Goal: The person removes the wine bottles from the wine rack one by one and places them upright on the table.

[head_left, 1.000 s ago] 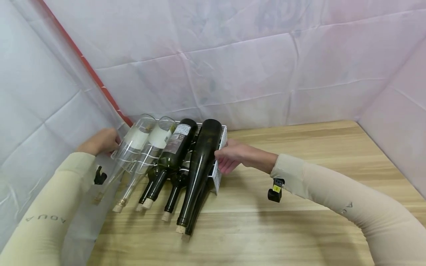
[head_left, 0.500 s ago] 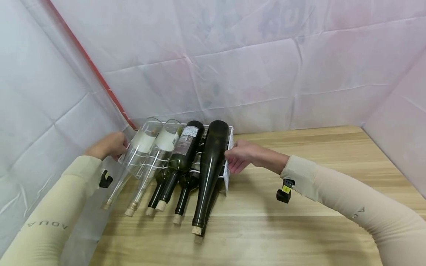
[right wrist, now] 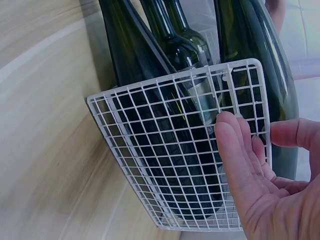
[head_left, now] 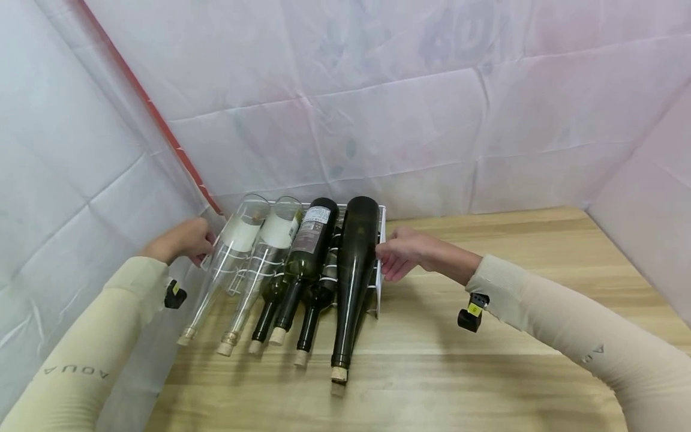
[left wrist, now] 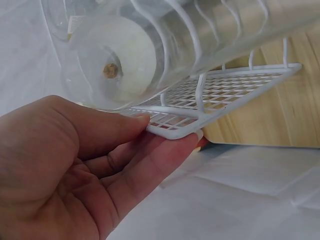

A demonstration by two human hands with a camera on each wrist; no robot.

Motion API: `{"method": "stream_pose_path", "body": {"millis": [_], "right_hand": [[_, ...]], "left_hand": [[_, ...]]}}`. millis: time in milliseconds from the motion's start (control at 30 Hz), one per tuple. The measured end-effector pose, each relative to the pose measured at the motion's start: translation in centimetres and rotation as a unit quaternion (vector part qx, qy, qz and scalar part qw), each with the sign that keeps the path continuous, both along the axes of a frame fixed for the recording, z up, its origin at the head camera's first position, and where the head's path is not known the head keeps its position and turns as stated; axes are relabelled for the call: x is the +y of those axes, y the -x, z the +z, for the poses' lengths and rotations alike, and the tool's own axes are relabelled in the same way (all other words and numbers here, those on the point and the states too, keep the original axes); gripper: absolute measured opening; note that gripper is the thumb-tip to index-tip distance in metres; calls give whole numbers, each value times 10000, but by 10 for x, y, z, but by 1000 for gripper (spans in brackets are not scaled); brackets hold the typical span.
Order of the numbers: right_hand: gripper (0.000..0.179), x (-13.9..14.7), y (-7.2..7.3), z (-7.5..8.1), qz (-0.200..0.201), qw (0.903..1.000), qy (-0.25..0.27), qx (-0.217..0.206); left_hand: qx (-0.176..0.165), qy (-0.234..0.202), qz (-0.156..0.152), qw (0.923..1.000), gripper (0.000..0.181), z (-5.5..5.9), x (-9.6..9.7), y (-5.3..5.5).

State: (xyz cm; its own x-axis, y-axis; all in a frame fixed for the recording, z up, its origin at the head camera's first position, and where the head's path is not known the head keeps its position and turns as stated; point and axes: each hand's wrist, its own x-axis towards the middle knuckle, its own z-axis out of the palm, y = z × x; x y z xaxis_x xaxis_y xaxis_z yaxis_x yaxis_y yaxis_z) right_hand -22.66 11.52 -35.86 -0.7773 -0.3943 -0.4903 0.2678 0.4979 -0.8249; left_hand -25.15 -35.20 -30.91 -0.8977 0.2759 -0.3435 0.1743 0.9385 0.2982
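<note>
A white wire rack (head_left: 382,223) holds several corked wine bottles on two levels, their necks toward me. Up top lie two clear bottles (head_left: 240,235), a labelled dark green bottle (head_left: 309,237) and a long dark bottle (head_left: 357,258). Lower dark bottles (head_left: 308,330) show partly beneath them. My left hand (head_left: 193,239) pinches the rack's left edge, thumb above and fingers below the wire frame (left wrist: 217,111). On the other side my right hand (head_left: 406,252) grips the top rim of the mesh end panel (right wrist: 172,76), fingers outside and thumb over the rim, near the long bottle.
The rack stands on a wood-grain table (head_left: 486,354), near its left edge. White sheeting (head_left: 410,132) rises behind it, with more sheeting (head_left: 48,180) on the left and at the far right. Table surface extends right and in front.
The rack with its bottles has shifted to the right and turned slightly, both hands moving along with it. Both keep their hold. The head view has also shifted a little.
</note>
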Motion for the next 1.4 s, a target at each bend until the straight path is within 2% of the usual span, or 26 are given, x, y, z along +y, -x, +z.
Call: {"method": "stream_pose_path", "body": {"millis": [200,500,733,967,1133,1400], "right_hand": [[31,14,5,-1,79,10000,-54,-27],[33,33,11,0,59,9999,-114,-8],[36,48,13,-1,-38,10000,10,19],[31,62,14,3,-28,10000,24,-22],[30,73,16,3,-92,10000,-7,-36],[32,74,14,5,-270,9996,-29,-16]], "left_hand": [[-268,-301,106,9991,11,-3,8,0],[-453,-668,220,9965,13,-8,17,1],[-558,-1190,399,9905,11,-15,26,2],[-703,-1382,292,9875,12,-11,37,2],[-793,-1570,360,9838,14,-13,43,3],[-875,-1791,451,9789,18,-17,37,4]]}}
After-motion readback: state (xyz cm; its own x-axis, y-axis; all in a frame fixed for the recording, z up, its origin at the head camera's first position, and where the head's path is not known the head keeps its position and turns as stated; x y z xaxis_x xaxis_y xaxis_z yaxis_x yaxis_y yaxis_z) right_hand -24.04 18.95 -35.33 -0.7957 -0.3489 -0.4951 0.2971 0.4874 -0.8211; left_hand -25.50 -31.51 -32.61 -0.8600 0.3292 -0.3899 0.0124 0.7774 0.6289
